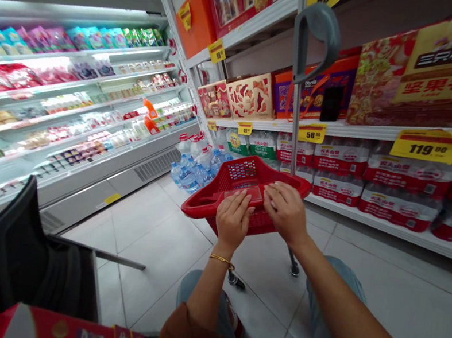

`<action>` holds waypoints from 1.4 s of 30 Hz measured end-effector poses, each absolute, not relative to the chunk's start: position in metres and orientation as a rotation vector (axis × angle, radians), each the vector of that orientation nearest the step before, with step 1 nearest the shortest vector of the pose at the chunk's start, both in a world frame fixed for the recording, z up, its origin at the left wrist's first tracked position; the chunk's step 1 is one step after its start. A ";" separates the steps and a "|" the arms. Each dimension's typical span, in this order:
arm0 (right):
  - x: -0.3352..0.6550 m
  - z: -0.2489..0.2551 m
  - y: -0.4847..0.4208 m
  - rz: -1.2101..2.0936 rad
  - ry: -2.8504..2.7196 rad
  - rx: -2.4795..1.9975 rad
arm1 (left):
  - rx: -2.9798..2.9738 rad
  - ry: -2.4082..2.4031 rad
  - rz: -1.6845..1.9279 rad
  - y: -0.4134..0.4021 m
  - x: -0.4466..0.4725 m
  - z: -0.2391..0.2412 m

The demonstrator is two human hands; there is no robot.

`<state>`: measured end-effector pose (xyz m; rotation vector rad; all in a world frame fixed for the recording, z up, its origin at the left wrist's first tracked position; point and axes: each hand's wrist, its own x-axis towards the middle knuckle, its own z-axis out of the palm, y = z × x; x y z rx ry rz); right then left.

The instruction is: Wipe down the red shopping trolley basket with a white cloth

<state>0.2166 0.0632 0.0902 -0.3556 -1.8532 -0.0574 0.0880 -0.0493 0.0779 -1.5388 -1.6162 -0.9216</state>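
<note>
A red plastic shopping basket (pixel 202 204) on wheels stands in front of my knees, with a tall metal pole and a grey loop handle (pixel 337 37). My left hand (pixel 234 217), with a gold bracelet at the wrist, lies closed over the basket's near rim. Beside it, my right hand (pixel 286 211) has its fingers bent and drawn together on the same rim. A flat, shiny red panel (pixel 252 196) shows between the two hands; I cannot tell whether it belongs to the basket. The undersides of my fingers are hidden.
Shelves hold a nut gift box (pixel 440 70) and shrink-wrapped red-label bottle packs (pixel 403 206). Blue-capped water bottles (pixel 194 172) stand on the floor behind the basket. A lit chiller (pixel 88 180) runs along the left. A black chair (pixel 15 248) is nearby at left.
</note>
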 end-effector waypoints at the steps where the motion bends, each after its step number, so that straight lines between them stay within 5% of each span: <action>1: 0.211 0.091 0.056 -0.053 -1.884 -0.321 | -1.545 -1.616 -0.928 -0.050 0.088 0.078; 31: 0.241 0.092 0.092 -0.099 -1.892 -0.464 | -1.575 -1.590 -1.015 -0.067 0.075 0.089; 42: 0.188 0.108 0.055 -0.066 -2.117 -0.196 | -1.561 -1.549 -1.068 -0.067 0.070 0.085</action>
